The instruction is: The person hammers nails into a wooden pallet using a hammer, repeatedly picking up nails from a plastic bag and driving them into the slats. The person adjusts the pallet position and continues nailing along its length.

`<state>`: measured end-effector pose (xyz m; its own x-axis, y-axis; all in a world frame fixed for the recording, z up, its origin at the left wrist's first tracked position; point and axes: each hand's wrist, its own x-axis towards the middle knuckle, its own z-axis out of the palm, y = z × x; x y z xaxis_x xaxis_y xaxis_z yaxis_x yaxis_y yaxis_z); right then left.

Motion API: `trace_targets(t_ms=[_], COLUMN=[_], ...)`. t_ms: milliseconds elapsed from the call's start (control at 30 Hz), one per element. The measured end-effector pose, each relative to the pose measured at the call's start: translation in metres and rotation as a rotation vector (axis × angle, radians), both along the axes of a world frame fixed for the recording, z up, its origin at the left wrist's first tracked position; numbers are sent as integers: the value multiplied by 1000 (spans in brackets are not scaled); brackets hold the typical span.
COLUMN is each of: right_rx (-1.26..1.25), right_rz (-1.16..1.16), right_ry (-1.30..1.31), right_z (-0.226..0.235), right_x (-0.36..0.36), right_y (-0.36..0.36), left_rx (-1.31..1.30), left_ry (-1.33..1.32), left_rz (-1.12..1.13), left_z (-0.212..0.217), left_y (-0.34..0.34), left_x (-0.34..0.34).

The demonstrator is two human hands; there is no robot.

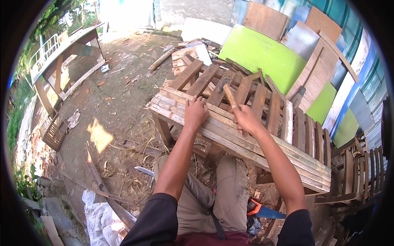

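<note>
My right hand [245, 118] grips the wooden handle of a hammer [228, 93], whose dark metal head points up and away over the slats. My left hand [195, 111] is closed with its fingertips pressed on the top of a stack of long pale wooden slats [213, 127] lying across a wooden pallet frame [213, 82]. Whether a nail sits under the left fingers I cannot tell. Both forearms reach forward over my knees.
Bright green boards [262, 55] and plywood sheets [316, 69] lean on a corrugated wall at the right. More pallets [357, 172] stand at right. A handsaw with an orange handle [262, 210] lies by my right leg. A wooden table [65, 53] stands far left. White plastic sheeting [100, 219] lies lower left.
</note>
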<state>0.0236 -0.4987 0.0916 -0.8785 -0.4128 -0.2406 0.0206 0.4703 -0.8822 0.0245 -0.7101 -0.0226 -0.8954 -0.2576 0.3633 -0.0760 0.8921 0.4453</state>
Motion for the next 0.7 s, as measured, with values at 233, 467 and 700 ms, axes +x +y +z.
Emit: trace_targets(t_ms=[233,467,700], right_rx=[-8,-321,-67], right_rz=[82,-107,-22], right_ry=[30,81,-166], right_z=[-9,15,0], right_x=[22,23,28], right_y=[3,-8,5], left_rx=[29,70,50], left_ry=[14,4,30], left_rz=[-11,-10,-5], left_z=[-1,-3,1], left_y=[1,1,0], left_x=[-2,-2,0])
